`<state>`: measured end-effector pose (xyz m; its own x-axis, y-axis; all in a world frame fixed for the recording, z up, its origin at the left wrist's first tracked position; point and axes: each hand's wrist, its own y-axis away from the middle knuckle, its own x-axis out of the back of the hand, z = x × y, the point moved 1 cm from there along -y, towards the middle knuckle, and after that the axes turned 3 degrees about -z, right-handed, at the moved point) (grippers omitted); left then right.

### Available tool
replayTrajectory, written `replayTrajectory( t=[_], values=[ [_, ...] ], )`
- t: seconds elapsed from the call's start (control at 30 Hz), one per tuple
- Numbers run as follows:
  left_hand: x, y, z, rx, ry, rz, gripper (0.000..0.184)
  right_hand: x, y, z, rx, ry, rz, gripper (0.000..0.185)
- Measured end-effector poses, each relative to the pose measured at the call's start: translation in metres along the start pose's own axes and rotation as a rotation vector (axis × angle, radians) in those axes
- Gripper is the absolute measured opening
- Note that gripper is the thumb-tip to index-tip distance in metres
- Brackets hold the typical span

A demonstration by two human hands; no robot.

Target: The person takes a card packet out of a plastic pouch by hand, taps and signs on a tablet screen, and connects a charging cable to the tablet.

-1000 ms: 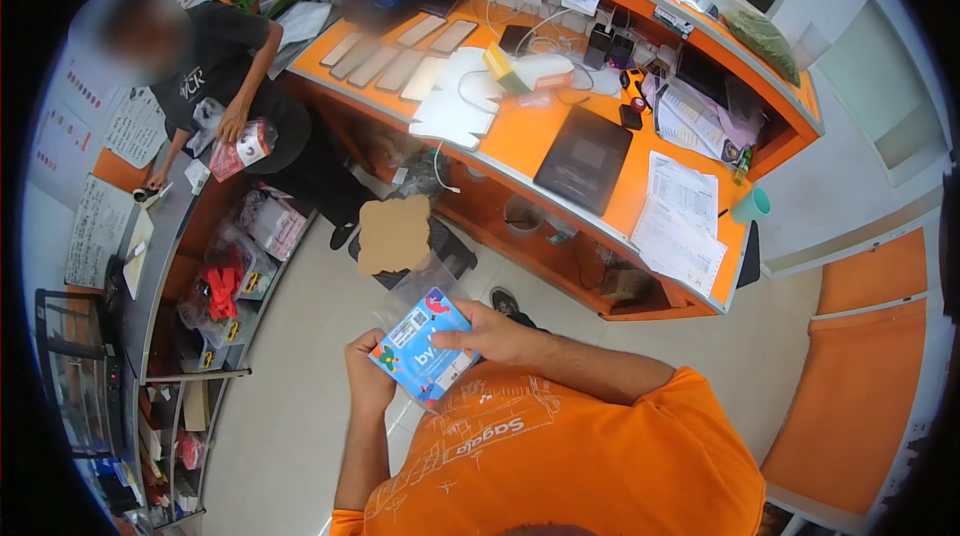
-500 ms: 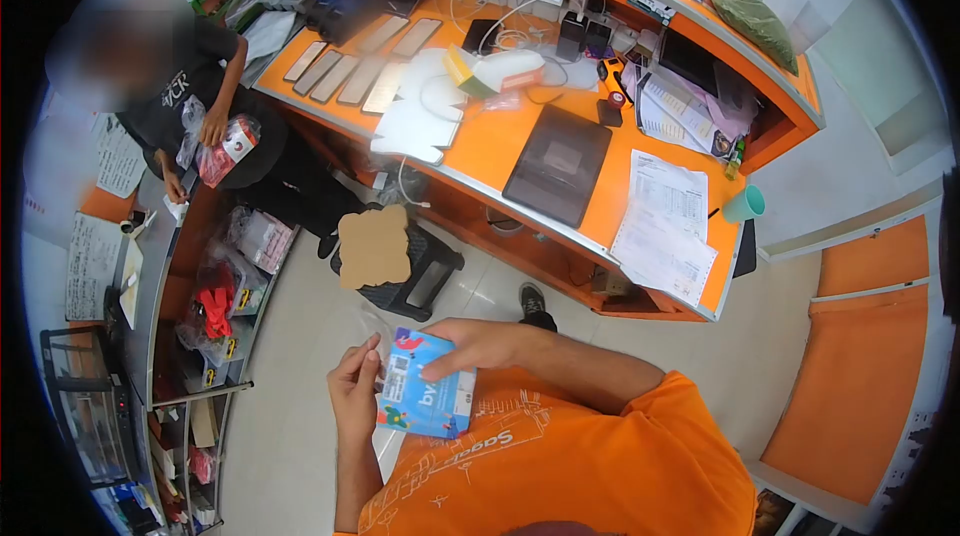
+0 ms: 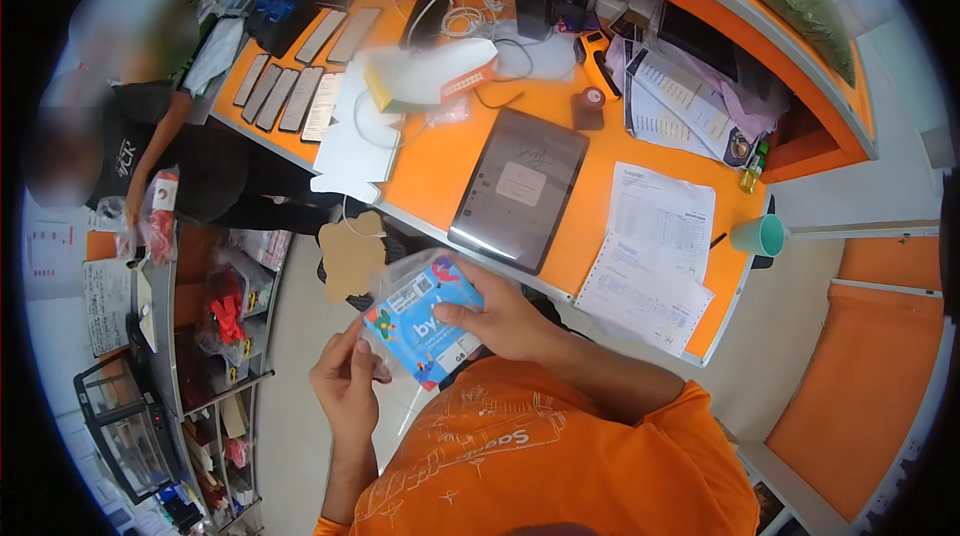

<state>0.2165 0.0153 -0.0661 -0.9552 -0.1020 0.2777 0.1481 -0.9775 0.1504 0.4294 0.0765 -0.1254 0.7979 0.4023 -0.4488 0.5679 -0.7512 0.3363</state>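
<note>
A blue printed packet [image 3: 415, 321] with colourful pictures, a QR code and the letters "by" is held in front of an orange shirt. My right hand [image 3: 500, 316] grips its right side, thumb across the front and fingers behind. Clear plastic [image 3: 398, 271] shows around the packet's upper left edge. At the left corner, my left hand [image 3: 345, 376] is closed in a pinch on the plastic edge; the exact hold is partly hidden. Beyond the packet is a brown cut-out board [image 3: 350, 256] on a dark stool.
An orange desk [image 3: 430, 171] bears a dark laptop-like slab [image 3: 520, 191], papers [image 3: 650, 236], a green cup [image 3: 757, 235], several phones [image 3: 277, 99] and a white unfolded box [image 3: 355, 141]. At left, a person [image 3: 190, 151] in black holds a red package beside shelves [image 3: 230, 376].
The packet has tilted and risen slightly, and my left hand has lowered to its left corner. My view has shifted closer to the desk. The other person has leaned down at the left.
</note>
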Motion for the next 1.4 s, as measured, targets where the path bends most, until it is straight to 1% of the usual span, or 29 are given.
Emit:
replayTrajectory(
  t=[0.07, 0.13, 0.2, 0.23, 0.3, 0.33, 0.37, 0.4, 0.43, 0.47, 0.5, 0.57, 0.63, 0.67, 0.73, 0.77, 0.83, 0.87, 0.93, 0.97, 1.0, 1.07, 1.1, 1.2, 1.23, 1.27, 1.33, 1.37, 1.4],
  values=[
    [-0.013, -0.008, 0.007, -0.132, -0.110, 0.058, 0.026, 0.006, 0.010, -0.039, -0.010, 0.128, 0.070, 0.067],
    [-0.022, -0.014, 0.014, -0.275, -0.256, 0.070, 0.026, 0.009, 0.001, -0.038, 0.246, 0.243, 0.144, 0.066],
    [-0.029, -0.018, 0.019, -0.421, -0.448, 0.049, 0.025, 0.016, 0.002, -0.057, 0.200, 0.332, 0.059, 0.068],
    [-0.031, -0.020, 0.023, -0.384, -0.365, 0.112, 0.023, 0.018, 0.001, -0.068, 0.181, 0.379, 0.005, 0.068],
    [-0.034, -0.026, 0.031, -0.325, -0.193, 0.243, 0.021, 0.030, -0.009, -0.067, 0.275, 0.465, -0.114, 0.074],
    [-0.035, -0.025, 0.034, -0.361, -0.234, 0.238, 0.021, 0.036, -0.014, -0.066, 0.320, 0.507, -0.172, 0.077],
    [-0.036, -0.022, 0.038, -0.394, -0.274, 0.229, 0.020, 0.037, -0.018, -0.067, 0.395, 0.601, -0.179, 0.080],
    [-0.037, -0.019, 0.043, -0.426, -0.313, 0.220, 0.020, 0.038, -0.026, -0.060, 0.491, 0.622, -0.094, 0.082],
    [-0.034, -0.023, 0.053, -0.682, -0.587, 0.054, 0.020, 0.036, -0.035, -0.055, 0.587, 0.639, -0.008, 0.083],
    [-0.044, -0.016, 0.055, -0.549, -0.527, -0.007, 0.027, 0.036, -0.037, -0.053, 0.531, 0.575, 0.028, 0.084],
    [-0.051, -0.014, 0.054, -0.562, -0.530, -0.014, 0.027, 0.033, -0.038, -0.057, 0.478, 0.508, 0.066, 0.084],
    [-0.053, -0.017, 0.053, -0.561, -0.535, -0.005, 0.028, 0.025, -0.024, -0.092, 0.062, 0.229, 0.043, 0.085],
    [-0.048, -0.022, 0.056, -0.522, -0.540, 0.013, 0.031, 0.032, -0.036, -0.072, 0.120, 0.095, 0.033, 0.085],
    [-0.045, -0.024, 0.055, -0.543, -0.563, 0.025, 0.032, 0.035, -0.041, -0.063, 0.147, 0.027, 0.028, 0.084],
    [-0.039, -0.027, 0.051, -0.589, -0.606, 0.047, 0.034, 0.043, -0.041, -0.065, 0.090, -0.134, -0.001, 0.082],
    [-0.039, -0.026, 0.050, -0.617, -0.625, 0.009, 0.033, 0.044, -0.041, -0.067, 0.062, -0.215, -0.010, 0.081],
    [-0.046, -0.020, 0.047, -0.669, -0.662, -0.082, 0.032, 0.026, -0.039, -0.071, 0.110, -0.357, 0.132, 0.077],
    [-0.050, -0.017, 0.048, -0.654, -0.635, -0.098, 0.031, 0.016, -0.037, -0.070, 0.133, -0.429, 0.206, 0.075],
    [-0.056, -0.011, 0.051, -0.628, -0.585, -0.130, 0.030, 0.011, -0.049, -0.045, 0.463, -0.001, 0.213, 0.073],
    [-0.051, -0.014, 0.050, -0.601, -0.584, -0.102, 0.026, 0.010, -0.048, -0.034, 0.531, 0.102, 0.209, 0.072],
    [-0.047, -0.014, 0.047, -0.492, -0.415, -0.028, 0.024, 0.004, -0.045, -0.031, 0.601, 0.203, 0.211, 0.071],
    [-0.037, -0.015, 0.040, -0.271, -0.082, 0.112, 0.022, -0.018, -0.020, -0.054, 0.555, 0.176, 0.211, 0.071],
    [-0.031, -0.016, 0.039, -0.270, -0.017, 0.122, 0.016, -0.018, -0.018, -0.053, 0.621, 0.276, 0.212, 0.067],
    [-0.020, -0.011, 0.036, -0.205, 0.210, 0.223, 0.016, -0.018, -0.014, -0.051, 0.826, 0.531, 0.199, 0.055],
    [-0.014, -0.008, 0.029, -0.221, 0.188, 0.196, 0.015, -0.021, -0.014, -0.055, 0.902, 0.588, 0.189, 0.051],
    [-0.008, -0.007, 0.024, -0.245, 0.219, 0.249, 0.014, -0.024, -0.013, -0.057, 0.978, 0.647, 0.177, 0.047],
    [0.002, -0.005, 0.017, -0.295, 0.284, 0.353, 0.013, -0.028, -0.011, -0.056, 0.841, 0.713, 0.104, 0.043],
    [0.005, -0.004, 0.017, -0.321, 0.276, 0.346, 0.011, -0.031, -0.010, -0.055, 0.772, 0.745, 0.067, 0.041],
    [0.009, -0.003, 0.017, -0.347, 0.267, 0.340, 0.010, -0.036, -0.011, -0.056, 0.899, 0.834, -0.007, 0.040]
  ],
)
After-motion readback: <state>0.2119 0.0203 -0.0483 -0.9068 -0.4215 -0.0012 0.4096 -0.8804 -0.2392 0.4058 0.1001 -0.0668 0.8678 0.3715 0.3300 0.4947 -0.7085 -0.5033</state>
